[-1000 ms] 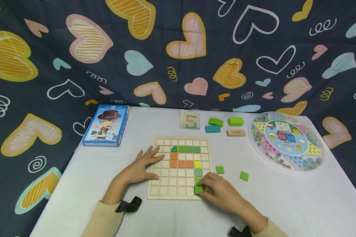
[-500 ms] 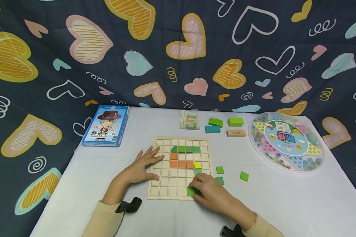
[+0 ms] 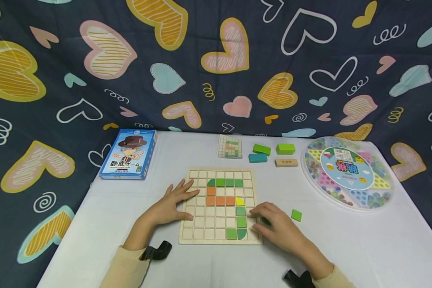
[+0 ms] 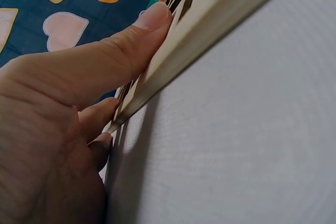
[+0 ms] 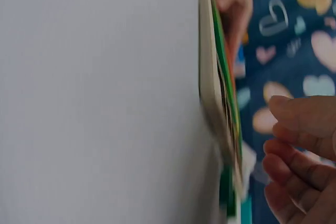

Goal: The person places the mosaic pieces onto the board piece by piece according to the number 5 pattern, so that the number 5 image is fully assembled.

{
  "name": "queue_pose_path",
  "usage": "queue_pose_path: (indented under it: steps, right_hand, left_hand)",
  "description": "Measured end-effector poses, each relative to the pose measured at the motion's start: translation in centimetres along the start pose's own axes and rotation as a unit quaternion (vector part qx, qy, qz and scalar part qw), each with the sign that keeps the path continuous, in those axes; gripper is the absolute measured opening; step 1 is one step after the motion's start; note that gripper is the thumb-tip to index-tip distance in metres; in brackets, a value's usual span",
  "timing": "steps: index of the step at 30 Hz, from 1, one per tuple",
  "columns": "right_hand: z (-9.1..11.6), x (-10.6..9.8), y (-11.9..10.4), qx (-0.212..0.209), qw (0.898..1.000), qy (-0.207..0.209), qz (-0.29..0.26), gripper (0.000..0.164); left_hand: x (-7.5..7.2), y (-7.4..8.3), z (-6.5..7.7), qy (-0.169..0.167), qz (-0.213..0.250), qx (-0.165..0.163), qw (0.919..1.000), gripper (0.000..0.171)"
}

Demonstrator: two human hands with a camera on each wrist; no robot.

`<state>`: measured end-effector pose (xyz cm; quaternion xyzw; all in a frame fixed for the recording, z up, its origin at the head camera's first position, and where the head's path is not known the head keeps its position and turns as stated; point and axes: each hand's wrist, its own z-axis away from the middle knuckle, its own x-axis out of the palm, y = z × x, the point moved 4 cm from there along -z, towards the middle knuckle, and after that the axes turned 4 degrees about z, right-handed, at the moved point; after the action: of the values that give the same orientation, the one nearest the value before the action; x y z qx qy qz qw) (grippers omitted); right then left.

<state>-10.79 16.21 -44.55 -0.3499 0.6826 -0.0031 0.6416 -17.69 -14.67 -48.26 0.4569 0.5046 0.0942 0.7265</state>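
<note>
A wooden grid board (image 3: 198,232) lies on the table in the head view, with green, orange and yellow tiles in some cells. A light green square tile (image 3: 231,233) sits in the bottom row, beside a rounded green tile (image 3: 242,234). My left hand (image 3: 167,206) rests spread at the board's left edge, its thumb (image 4: 152,19) on the rim in the left wrist view. My right hand (image 3: 279,226) hovers by the right edge, fingers bent loosely and apart from the thumb. In the right wrist view its fingertips (image 5: 278,169) hold nothing. It hides loose tiles beside the board.
One loose green tile (image 3: 296,215) lies right of my right hand. Behind the board are a pattern card (image 3: 230,146), green blocks (image 3: 286,149), a teal block (image 3: 257,158) and a wooden block (image 3: 286,163). A blue box (image 3: 127,154) stands left, a round marble game (image 3: 345,204) right.
My right hand has set the light green tile into the bottom row, let go of it and moved right to the board's edge. My left hand has stayed in place.
</note>
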Motion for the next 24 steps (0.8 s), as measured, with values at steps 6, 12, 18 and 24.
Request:
queue_pose_path:
  steps: [6,12,18,24]
  right_hand:
    - [0.2,-1.5,4.2,0.070,0.997,0.017,0.002,0.034]
    - [-0.1,-1.4,5.7,0.087,0.996,-0.017,0.021,0.031]
    - [-0.4,-1.5,5.5,0.090,0.995,-0.011,0.029,0.024]
    - [-0.4,-1.8,3.4,0.073,0.997,0.012,0.001,0.027]
  left_hand:
    - [-0.1,0.0,0.1,0.003,-0.002,0.007,1.0000,0.081]
    - [0.0,-0.1,0.0,-0.001,-0.002,0.003,1.0000,0.081]
    - [0.1,-0.1,-0.1,-0.001,-0.007,-0.002,1.0000,0.081]
    - [0.0,-0.1,0.0,0.000,-0.003,-0.004,1.0000,0.081]
